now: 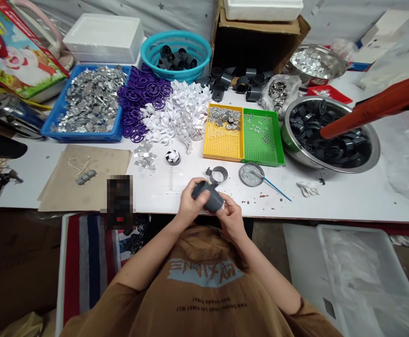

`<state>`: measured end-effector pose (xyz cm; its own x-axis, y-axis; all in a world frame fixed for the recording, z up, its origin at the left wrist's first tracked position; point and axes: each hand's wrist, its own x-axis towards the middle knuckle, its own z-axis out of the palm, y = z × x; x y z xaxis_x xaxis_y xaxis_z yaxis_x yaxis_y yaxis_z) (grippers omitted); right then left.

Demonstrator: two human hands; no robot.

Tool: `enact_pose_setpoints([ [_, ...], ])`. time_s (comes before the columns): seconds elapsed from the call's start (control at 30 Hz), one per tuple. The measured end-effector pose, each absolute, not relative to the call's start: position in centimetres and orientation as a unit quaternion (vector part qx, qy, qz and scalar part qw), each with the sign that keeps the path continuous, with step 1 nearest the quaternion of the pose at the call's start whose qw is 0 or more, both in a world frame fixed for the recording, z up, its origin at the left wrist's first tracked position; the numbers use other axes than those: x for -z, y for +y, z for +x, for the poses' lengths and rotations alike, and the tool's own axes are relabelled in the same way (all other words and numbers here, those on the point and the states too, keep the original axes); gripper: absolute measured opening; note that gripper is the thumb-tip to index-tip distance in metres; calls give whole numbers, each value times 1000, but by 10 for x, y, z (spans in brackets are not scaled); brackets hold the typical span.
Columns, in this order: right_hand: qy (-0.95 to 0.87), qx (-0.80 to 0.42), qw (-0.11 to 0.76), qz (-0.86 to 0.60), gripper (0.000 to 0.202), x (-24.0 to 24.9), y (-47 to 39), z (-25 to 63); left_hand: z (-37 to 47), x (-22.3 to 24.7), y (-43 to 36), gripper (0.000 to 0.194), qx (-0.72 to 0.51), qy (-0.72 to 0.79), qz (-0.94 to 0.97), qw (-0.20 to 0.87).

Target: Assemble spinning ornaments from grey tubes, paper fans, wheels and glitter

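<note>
Near the table's front edge, my left hand (192, 202) is wrapped round a dark grey plastic cylinder (208, 196), tilted on its side. The fingers of my right hand (231, 214) pinch at its lower right end, where a small white bit shows; what exactly they grip there is partly hidden. Just beyond the hands lies a grey ring-shaped part (219, 175). To its right a round dish (251, 175) holds clear stuff, with a blue stick (277, 188) resting on its rim. A round black-and-white piece (173, 157) lies to the left.
Yellow (223, 152) and green trays (263, 159) with small metal parts stand ahead. At right is a steel bowl (373, 150) of dark parts, crossed by an orange-red bar (376, 105). Purple pieces (151, 89), white ribbons (176, 110) and a blue tray (81, 136) are at left.
</note>
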<state>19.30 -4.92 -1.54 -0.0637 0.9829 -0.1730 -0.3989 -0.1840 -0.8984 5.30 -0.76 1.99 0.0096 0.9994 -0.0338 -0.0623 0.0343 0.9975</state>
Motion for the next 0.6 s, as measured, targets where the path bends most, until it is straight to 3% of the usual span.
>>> enact_pose_setpoints([
  [0.1,-450,-602,521,-404,66,3,-37,201,53,-16,-1,55,-528,430,273,679],
  [0.2,-511,-612,472,-375,84,-4,-28,207,53,-15,-3,57,-506,375,207,749],
  [0.33,-531,-638,408,-381,94,-5,-24,206,51,-11,-10,50,-514,372,248,732],
  [0.47,-523,-669,399,-345,89,-10,-23,206,44,-7,-11,52,-486,376,316,723],
  [0.6,-570,-594,406,-397,90,-20,-21,204,36,-7,-8,54,-448,387,368,717],
])
